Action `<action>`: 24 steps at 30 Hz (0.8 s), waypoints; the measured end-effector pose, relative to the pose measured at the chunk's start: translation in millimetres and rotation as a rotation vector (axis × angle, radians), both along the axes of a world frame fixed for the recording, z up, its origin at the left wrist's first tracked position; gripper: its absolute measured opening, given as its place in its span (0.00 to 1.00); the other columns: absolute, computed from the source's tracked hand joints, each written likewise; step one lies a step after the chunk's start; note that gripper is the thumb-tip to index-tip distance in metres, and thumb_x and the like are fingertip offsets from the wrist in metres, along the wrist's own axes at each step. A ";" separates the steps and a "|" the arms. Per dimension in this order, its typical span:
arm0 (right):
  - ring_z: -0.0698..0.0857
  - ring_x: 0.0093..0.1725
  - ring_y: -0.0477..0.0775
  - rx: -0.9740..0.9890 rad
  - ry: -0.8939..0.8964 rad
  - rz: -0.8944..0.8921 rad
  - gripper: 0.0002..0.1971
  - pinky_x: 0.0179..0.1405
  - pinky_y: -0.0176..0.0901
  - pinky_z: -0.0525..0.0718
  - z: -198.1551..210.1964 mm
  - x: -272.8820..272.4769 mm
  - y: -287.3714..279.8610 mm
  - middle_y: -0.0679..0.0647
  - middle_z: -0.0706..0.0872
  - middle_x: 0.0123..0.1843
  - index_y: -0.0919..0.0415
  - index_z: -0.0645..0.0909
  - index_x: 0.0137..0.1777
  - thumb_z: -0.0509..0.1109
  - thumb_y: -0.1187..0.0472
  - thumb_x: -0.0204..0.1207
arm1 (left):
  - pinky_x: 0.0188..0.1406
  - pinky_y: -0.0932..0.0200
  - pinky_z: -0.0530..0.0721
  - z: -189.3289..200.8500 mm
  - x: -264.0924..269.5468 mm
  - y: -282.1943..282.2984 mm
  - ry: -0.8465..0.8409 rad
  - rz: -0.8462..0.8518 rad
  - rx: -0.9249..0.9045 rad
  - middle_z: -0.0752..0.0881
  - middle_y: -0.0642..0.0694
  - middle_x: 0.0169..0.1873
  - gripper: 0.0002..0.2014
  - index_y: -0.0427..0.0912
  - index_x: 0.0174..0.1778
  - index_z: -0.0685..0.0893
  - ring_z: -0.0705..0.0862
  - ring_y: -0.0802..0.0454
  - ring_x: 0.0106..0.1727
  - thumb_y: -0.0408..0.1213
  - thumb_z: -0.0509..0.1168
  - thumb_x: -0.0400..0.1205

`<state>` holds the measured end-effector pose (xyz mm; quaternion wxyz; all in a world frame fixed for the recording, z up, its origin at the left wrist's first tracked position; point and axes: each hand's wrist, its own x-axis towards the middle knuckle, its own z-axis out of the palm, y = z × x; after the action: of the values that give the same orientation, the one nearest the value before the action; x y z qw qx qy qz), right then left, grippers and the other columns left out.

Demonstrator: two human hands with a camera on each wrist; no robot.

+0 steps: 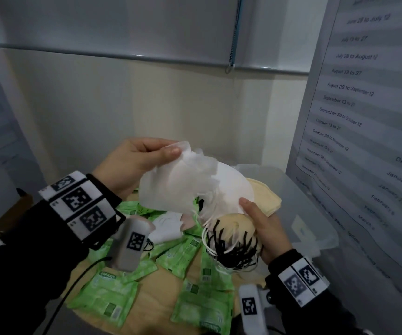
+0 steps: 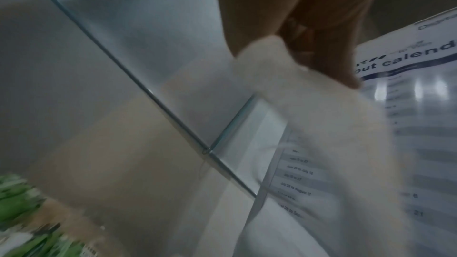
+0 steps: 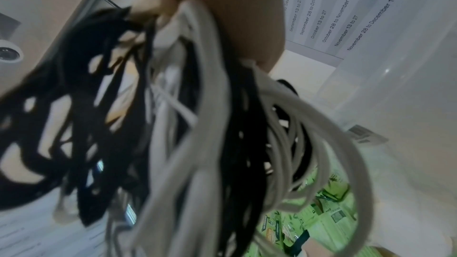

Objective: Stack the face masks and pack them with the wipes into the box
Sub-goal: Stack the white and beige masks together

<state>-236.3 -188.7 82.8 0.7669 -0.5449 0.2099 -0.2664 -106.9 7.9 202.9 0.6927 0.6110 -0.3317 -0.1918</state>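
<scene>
Currently
Left hand (image 1: 132, 160): pinching a white fabric face mask (image 1: 183, 180).
Right hand (image 1: 265, 228): gripping the stacked cream and white masks (image 1: 233, 187).
Risk: dangling black and white ear loops (image 1: 229, 247) are tangling, likely snagging.

A tan desk (image 1: 161, 301) fills the lower middle of the head view. Green wipes packets (image 1: 108, 296) lie scattered flat across it, some overlapping. A white face mask (image 1: 167, 227) rests among them near the centre. At the right edge of the desk stands a translucent plastic box (image 1: 315, 213), touching the wall chart.
</scene>
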 end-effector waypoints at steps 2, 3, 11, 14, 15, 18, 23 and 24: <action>0.88 0.55 0.64 0.001 0.012 0.005 0.18 0.56 0.61 0.85 -0.7 0.0 -0.7 0.61 0.89 0.55 0.57 0.82 0.59 0.77 0.61 0.68 | 0.34 0.70 0.83 9.3 0.2 3.8 -0.127 -0.107 0.031 0.91 0.50 0.35 0.12 0.50 0.34 0.93 0.88 0.61 0.36 0.46 0.76 0.56; 0.88 0.54 0.64 0.005 0.021 0.011 0.16 0.55 0.60 0.85 -0.2 -0.8 -0.4 0.61 0.89 0.55 0.58 0.82 0.59 0.75 0.62 0.71 | 0.35 0.71 0.82 14.0 1.9 4.9 -0.192 -0.158 0.059 0.91 0.50 0.35 0.14 0.51 0.34 0.93 0.88 0.62 0.36 0.46 0.78 0.54; 0.89 0.52 0.58 -0.104 0.004 0.172 0.17 0.49 0.51 0.87 10.0 -1.9 13.4 0.59 0.90 0.54 0.59 0.83 0.57 0.76 0.61 0.67 | 0.48 0.67 0.82 10.1 -0.1 -32.5 -0.548 -0.480 0.485 0.90 0.56 0.42 0.10 0.52 0.48 0.90 0.85 0.64 0.44 0.32 0.71 0.76; 0.89 0.49 0.52 -0.112 -0.022 0.210 0.27 0.45 0.44 0.88 8.4 -2.0 14.7 0.54 0.91 0.51 0.57 0.82 0.58 0.79 0.53 0.56 | 0.50 0.75 0.76 -12.2 -6.9 -46.9 -0.710 -0.411 0.512 0.86 0.61 0.42 0.12 0.46 0.53 0.89 0.83 0.72 0.45 0.28 0.69 0.78; 0.89 0.48 0.50 -0.099 -0.027 0.208 0.30 0.43 0.42 0.88 7.9 -2.5 13.6 0.53 0.91 0.50 0.58 0.81 0.59 0.80 0.52 0.55 | 0.49 0.78 0.74 -18.1 -8.7 -49.0 -0.733 -0.362 0.492 0.86 0.61 0.42 0.12 0.45 0.53 0.89 0.82 0.73 0.45 0.29 0.70 0.77; 0.89 0.48 0.52 -0.079 -0.037 0.202 0.23 0.45 0.44 0.87 8.4 -5.3 9.6 0.55 0.89 0.51 0.57 0.80 0.60 0.69 0.58 0.62 | 0.47 0.75 0.75 -31.4 -13.7 -49.6 -0.720 -0.228 0.385 0.86 0.59 0.40 0.13 0.54 0.49 0.84 0.83 0.69 0.46 0.32 0.74 0.73; 0.88 0.48 0.54 -0.066 -0.049 0.183 0.17 0.49 0.50 0.86 11.5 -6.2 10.2 0.55 0.90 0.49 0.55 0.82 0.54 0.68 0.57 0.63 | 0.47 0.71 0.77 -42.9 -16.7 -49.0 -0.728 -0.062 0.222 0.87 0.58 0.39 0.09 0.52 0.43 0.83 0.83 0.65 0.43 0.41 0.74 0.69; 0.88 0.49 0.55 -0.060 -0.055 0.186 0.18 0.50 0.51 0.86 12.4 -6.2 11.2 0.56 0.90 0.51 0.56 0.82 0.55 0.68 0.57 0.64 | 0.46 0.75 0.75 -44.2 -16.8 -49.3 -0.738 -0.036 0.195 0.86 0.59 0.40 0.10 0.51 0.44 0.83 0.82 0.65 0.45 0.39 0.75 0.70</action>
<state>-242.5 -177.6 95.3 0.7771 -0.5771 0.1293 -0.2153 -123.7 -41.4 158.7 0.4617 0.6962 -0.5496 -0.0020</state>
